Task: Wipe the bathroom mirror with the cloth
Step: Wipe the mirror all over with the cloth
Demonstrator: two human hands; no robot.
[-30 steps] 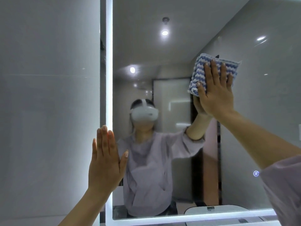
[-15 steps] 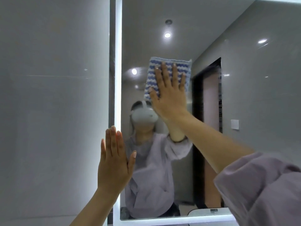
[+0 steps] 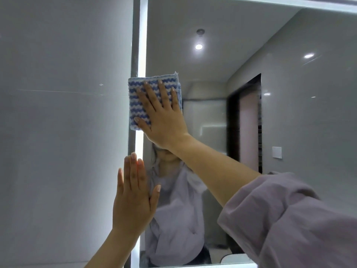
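1. The large rectangular wall mirror (image 3: 251, 45) with a glowing white light strip (image 3: 144, 35) down its left edge fills the view from 12 to 5 o'clock.
2. The folded blue-and-white wavy-striped cloth (image 3: 133, 105) lies flat on the glass at about 11 o'clock from the view's centre. It covers the light strip, and its left border reaches the mirror's outer edge.
3. The right hand (image 3: 164, 120) presses the cloth with the palm. Its four fingers are straight and slightly fanned toward 12 o'clock, and the thumb is stretched toward 9 o'clock. Nothing is curled round the fabric.
4. The left hand (image 3: 133, 202) sits at 6 o'clock of the cloth, well apart from it. It is laid flat against the mirror's left edge over the strip, fingers straight and together, thumb out toward 2 o'clock, holding nothing.
5. A loose lilac fabric sleeve (image 3: 289, 219) bunches at 4 o'clock.
6. Glossy grey wall tiles (image 3: 58, 132) span the 9 o'clock side.
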